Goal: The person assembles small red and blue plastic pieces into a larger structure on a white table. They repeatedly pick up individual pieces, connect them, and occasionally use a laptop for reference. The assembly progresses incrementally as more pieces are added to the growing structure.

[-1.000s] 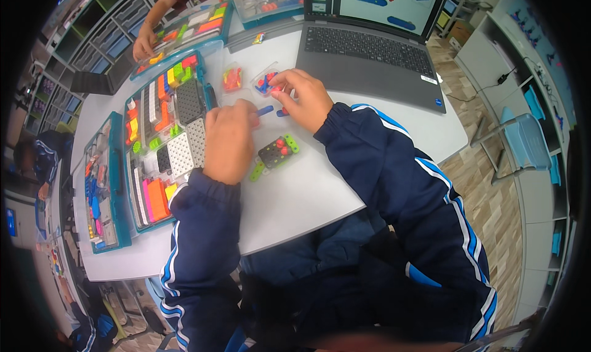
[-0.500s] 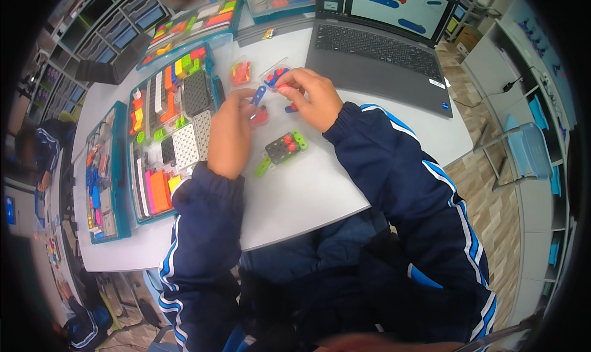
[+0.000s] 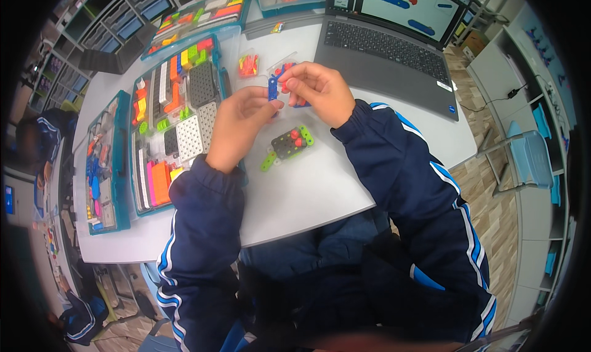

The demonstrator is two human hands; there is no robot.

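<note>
My left hand [image 3: 237,124] pinches a short blue building strip with holes [image 3: 273,88], held upright above the table. Close to it, my right hand [image 3: 320,92] has thumb and forefinger closed near the strip's top. Blue and red bits show at those fingertips, but I cannot tell what is gripped. Behind the fingers is a small clear box of blue and red pieces [image 3: 288,65], partly hidden. Below my hands lies a small assembly, a black perforated plate [image 3: 285,145] with green strips at its ends and red pegs on top.
To the left stand a teal-rimmed case of coloured building parts [image 3: 175,130] and a narrower teal case [image 3: 106,167]. A small clear box of red and yellow pieces [image 3: 249,65] sits ahead. An open laptop [image 3: 385,50] stands at the far right, with more part cases [image 3: 200,16] behind.
The blue strip has turned more upright, and my right fingertips have come closer to it. The whole view has shifted slightly.
</note>
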